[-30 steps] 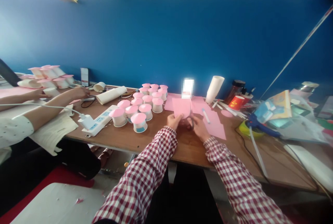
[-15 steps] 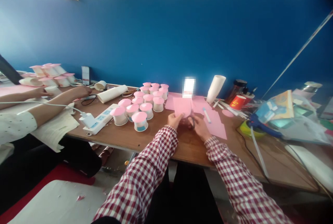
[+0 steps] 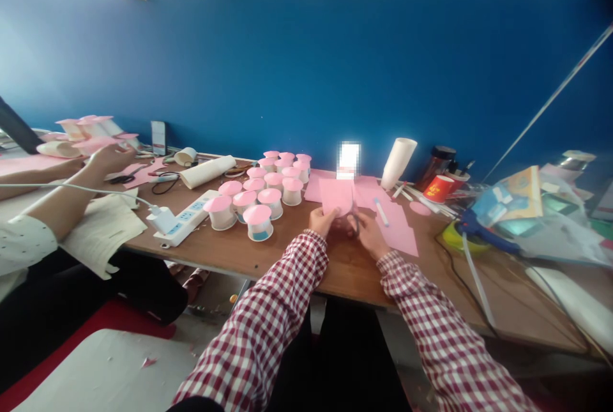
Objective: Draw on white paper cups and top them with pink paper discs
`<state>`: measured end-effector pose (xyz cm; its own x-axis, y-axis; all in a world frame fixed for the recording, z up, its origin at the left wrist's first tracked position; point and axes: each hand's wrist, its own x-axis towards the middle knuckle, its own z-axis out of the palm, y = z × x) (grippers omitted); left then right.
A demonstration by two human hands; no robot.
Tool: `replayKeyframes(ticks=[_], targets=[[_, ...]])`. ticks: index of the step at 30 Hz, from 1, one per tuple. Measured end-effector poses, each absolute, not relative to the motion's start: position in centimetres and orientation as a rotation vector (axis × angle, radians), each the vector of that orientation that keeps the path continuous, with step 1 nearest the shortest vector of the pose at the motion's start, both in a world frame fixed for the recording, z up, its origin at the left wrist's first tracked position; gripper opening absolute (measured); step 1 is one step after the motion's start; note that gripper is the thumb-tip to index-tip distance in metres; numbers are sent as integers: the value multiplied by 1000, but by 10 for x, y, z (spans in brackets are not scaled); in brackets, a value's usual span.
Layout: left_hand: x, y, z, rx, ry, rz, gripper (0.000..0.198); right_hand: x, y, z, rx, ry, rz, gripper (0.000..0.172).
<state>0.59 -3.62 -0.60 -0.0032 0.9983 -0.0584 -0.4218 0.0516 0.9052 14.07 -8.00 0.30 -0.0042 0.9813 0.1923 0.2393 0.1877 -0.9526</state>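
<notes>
Over the table's near edge, my left hand [image 3: 322, 220] grips a sheet of pink paper [image 3: 336, 193] by its lower left corner, thumb on top. Close by on the right, my right hand [image 3: 368, 233] is closed around a pair of scissors [image 3: 355, 225]; only the dark handle shows clearly. The blades are hard to make out at the paper's right edge, which looks curved. Behind and to the right lie more pink sheets [image 3: 406, 238], with a pale blue and white marker [image 3: 382, 213] on top. A pink disc [image 3: 420, 208] rests further right.
Several paper cups [image 3: 259, 230] topped with pink discs stand left of my hands. A power strip [image 3: 189, 219] lies beside them. At left, a co-worker's hand [image 3: 112, 158] is near similar cups. A stack of white cups [image 3: 398, 163], a red cup [image 3: 437, 189] and a plastic bag [image 3: 550, 227] sit right.
The co-worker's hand at the left has moved left and up to the pink-topped cups, uncovering pink paper on the table. My own hands and the paper have barely moved.
</notes>
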Motion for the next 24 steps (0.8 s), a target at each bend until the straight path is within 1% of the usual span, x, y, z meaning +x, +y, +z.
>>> replayKeyframes(ticks=[17,24], targets=[[6,-36,-7,829,917,1352,23,141,-80,3,-1258,-1451,893,49],[6,-35,-5,827,921,1346,23,141,-80,3,-1267,-1445,892,53]])
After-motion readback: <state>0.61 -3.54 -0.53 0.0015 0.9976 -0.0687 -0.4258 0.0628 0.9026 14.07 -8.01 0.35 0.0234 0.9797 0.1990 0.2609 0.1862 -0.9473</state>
